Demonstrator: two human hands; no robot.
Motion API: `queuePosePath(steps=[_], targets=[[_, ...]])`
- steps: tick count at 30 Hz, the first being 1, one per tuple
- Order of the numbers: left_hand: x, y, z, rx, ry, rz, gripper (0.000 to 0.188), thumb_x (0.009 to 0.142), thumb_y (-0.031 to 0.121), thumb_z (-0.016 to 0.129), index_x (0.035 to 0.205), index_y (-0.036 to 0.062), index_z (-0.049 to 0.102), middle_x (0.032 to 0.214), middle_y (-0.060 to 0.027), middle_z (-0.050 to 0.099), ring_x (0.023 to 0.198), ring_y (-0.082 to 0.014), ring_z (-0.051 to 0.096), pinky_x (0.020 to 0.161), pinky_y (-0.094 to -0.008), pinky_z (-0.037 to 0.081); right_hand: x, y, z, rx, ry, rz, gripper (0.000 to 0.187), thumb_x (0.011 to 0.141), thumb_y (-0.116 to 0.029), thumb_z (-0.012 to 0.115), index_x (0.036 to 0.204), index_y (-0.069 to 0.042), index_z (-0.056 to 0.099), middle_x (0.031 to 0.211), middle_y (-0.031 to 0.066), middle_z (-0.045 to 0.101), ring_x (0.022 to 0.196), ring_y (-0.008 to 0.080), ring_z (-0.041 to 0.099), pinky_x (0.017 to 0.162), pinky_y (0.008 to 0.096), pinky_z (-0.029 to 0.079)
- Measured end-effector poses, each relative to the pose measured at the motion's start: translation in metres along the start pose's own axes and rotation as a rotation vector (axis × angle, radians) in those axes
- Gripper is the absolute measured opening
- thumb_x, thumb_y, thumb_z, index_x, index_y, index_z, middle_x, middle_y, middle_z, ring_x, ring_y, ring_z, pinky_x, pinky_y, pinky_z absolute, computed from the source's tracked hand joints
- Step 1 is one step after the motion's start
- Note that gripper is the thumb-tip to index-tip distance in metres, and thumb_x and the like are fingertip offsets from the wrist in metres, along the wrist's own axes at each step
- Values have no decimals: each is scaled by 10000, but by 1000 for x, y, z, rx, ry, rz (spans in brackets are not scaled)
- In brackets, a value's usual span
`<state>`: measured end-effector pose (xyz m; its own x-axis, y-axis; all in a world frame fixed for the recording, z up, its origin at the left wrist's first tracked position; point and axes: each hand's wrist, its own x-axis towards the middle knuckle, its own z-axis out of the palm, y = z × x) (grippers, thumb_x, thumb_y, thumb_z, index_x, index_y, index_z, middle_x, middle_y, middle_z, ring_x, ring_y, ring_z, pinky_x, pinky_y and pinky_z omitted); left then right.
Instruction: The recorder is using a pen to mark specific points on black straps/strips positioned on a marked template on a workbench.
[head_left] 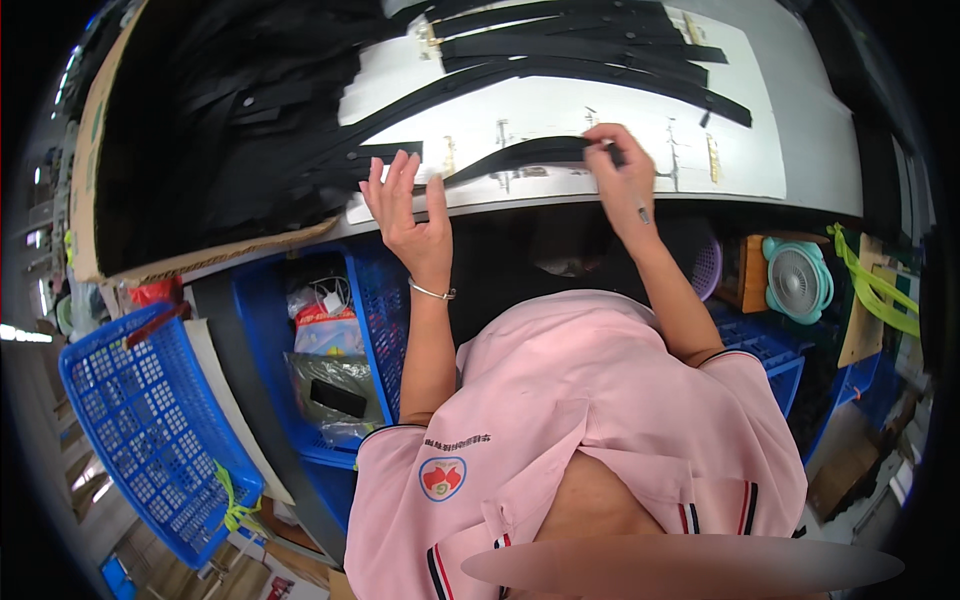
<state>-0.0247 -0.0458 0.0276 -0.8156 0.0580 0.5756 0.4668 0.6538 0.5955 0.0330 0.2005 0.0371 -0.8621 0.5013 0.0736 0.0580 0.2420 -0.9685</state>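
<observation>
A narrow black fabric strip (525,153) arches over a white marked sheet (740,160) at the table's near edge. My right hand (625,185) pinches the right end of this strip between thumb and fingers. At the strip's left end is my left hand (408,220), fingers stretched upward and apart; whether a fingertip touches the fabric I cannot tell. Just behind those fingers lies the squared end of another black strip (395,152). Farther back, several long black strips with round buttons (600,80) lie overlapped on the sheet.
A heap of black fabric (240,130) fills a cardboard box (90,180) at the left. Blue plastic baskets (165,430) stand below the table on the left, one holding bags and a dark phone-like object (338,398). A turquoise fan (798,280) sits at the right.
</observation>
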Motion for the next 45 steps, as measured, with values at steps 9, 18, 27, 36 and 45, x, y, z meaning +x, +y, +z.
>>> queuePosePath(steps=[9,18,27,36,45], targets=[[-10,37,60,45,-427,291,268,916,178,733,1181,142,753,1340,-65,659,1381,-318,490,1205,-555,245,13,54,-85,-940,468,-325,237,794,-108,739,1024,-120,682,911,51,694,875,220,661,860,374,392],[-14,42,62,33,-494,264,364,938,171,706,1299,127,683,1408,-70,619,1404,-321,475,1215,-578,193,-9,52,-94,-990,309,-540,309,848,-70,711,1147,-142,683,1135,1,724,1122,191,651,1163,483,266],[-22,50,54,113,-568,238,434,963,188,681,1390,135,621,1485,-35,564,1470,-308,389,1229,-584,95,-16,63,-123,-1026,306,-520,348,851,-37,698,1186,-130,677,1162,44,707,1166,208,643,1166,497,272],[-17,69,68,-58,-517,253,407,930,181,721,1324,92,663,1435,-96,598,1431,-332,439,1219,-567,186,-36,71,-114,-908,417,-496,350,857,-11,716,1186,-115,656,1198,56,716,1154,228,655,1145,517,282],[-2,122,146,-244,-546,395,355,862,85,747,1208,31,690,1248,-122,658,1174,-324,573,1044,-457,416,-52,69,-127,-833,446,-510,313,859,9,716,1148,-100,667,1180,62,720,1133,233,662,1112,469,349]])
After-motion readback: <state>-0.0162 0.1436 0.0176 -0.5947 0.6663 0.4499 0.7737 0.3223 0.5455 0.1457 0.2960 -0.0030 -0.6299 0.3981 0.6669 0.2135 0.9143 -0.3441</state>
